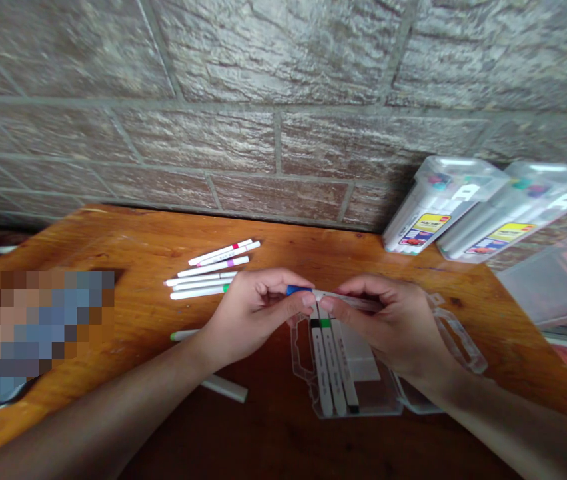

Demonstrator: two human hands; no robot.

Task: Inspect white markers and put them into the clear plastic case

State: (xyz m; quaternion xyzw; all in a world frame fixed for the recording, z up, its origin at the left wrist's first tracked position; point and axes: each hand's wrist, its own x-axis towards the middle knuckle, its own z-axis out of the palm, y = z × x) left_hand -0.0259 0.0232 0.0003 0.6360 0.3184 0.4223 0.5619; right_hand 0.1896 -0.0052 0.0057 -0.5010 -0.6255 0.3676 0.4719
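Note:
Both hands meet over the middle of a wooden table (pixel 113 247), holding one white marker with a blue cap (pixel 299 290). My left hand (pixel 253 313) pinches the blue-capped end. My right hand (pixel 388 320) is closed round the white barrel. Right below them lies an open clear plastic case (pixel 363 393) with three white markers (pixel 333 363) side by side in it. A loose row of several white markers (pixel 208 273) with coloured caps lies on the table to the left of my left hand.
Two clear marker boxes (pixel 438 203) lean against the stone-brick wall (pixel 273 93) at the back right. A clear lid (pixel 553 280) lies at the right edge. One more white marker (pixel 226 388) lies under my left forearm. A blurred patch covers the left side.

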